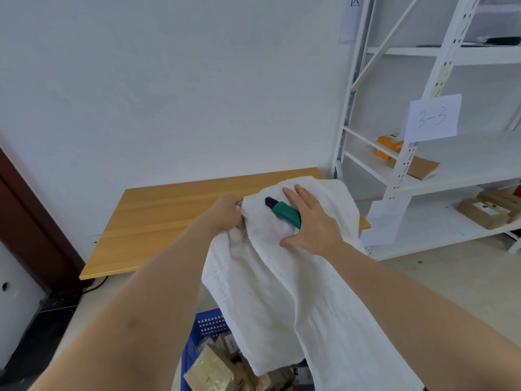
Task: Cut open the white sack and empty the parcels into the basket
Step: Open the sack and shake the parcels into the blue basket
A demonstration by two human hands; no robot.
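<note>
Your white sack [282,277] hangs limp from the right end of the table [169,221], its upper part draped over the table's right edge and its lower end trailing down into the blue basket [210,324] below. Brown parcels [214,371] lie in that basket. Your left hand [228,211] has its fingers bunched tight on a fold of the sack's left edge. Your right hand [313,224] lies flat on the cloth, fingers spread wide, pinning a green knife [284,211] against it. A white shelf [451,170] stands just right of the table.
</note>
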